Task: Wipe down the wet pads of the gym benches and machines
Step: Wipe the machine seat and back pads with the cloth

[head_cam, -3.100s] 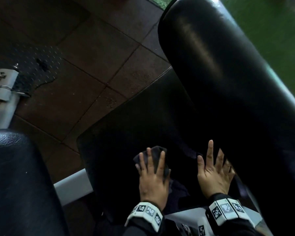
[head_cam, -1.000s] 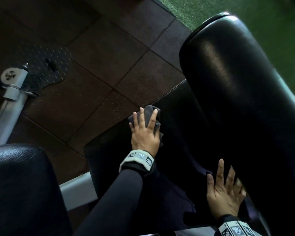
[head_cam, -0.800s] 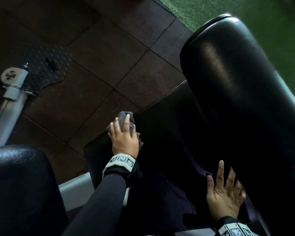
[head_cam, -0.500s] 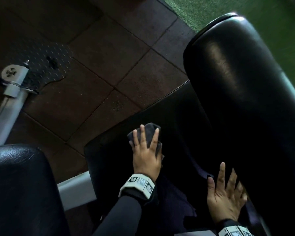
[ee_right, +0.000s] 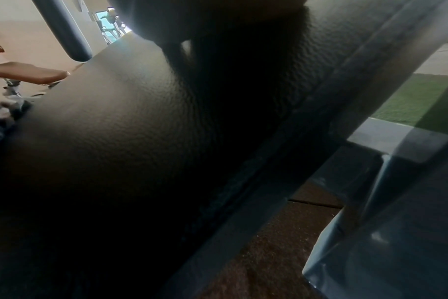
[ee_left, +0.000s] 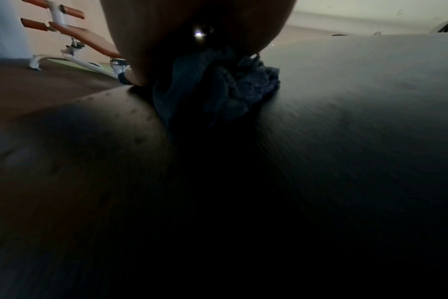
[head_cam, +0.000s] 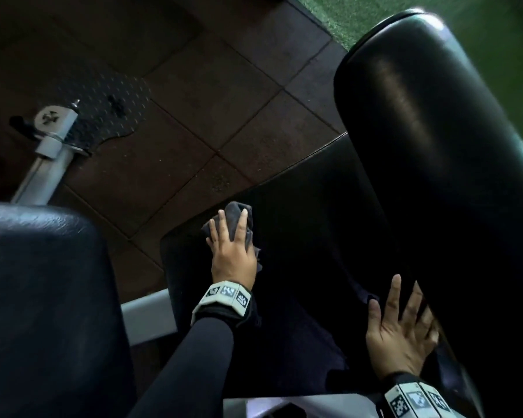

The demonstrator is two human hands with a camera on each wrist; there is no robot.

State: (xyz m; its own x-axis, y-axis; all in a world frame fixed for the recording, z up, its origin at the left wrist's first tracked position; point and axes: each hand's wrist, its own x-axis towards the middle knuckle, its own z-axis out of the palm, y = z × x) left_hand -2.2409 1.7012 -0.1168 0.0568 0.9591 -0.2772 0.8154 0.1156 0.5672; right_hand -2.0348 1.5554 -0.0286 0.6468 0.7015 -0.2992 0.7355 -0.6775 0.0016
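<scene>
A black seat pad [head_cam: 302,230] lies below a tall black back pad [head_cam: 435,140]. My left hand [head_cam: 230,233] presses a bunched dark grey cloth [head_cam: 234,213] onto the seat pad near its far left corner, fingers lying straight over the cloth. In the left wrist view the cloth [ee_left: 218,89] sits crumpled under the hand on the pad [ee_left: 345,121]. My right hand [head_cam: 400,321] rests flat with spread fingers on the seat pad beside the back pad's lower edge. In the right wrist view only the pad [ee_right: 115,125] shows clearly.
Another black pad [head_cam: 43,297] fills the lower left. A grey frame tube [head_cam: 43,164] bolts to a plate on the brown tiled floor [head_cam: 212,95]. Green turf [head_cam: 363,16] lies beyond. An orange bench [ee_left: 90,38] stands further off.
My left hand has swept the cloth back and forth over the seat pad, lately moving left toward its far left corner. The right hand has stayed in place.
</scene>
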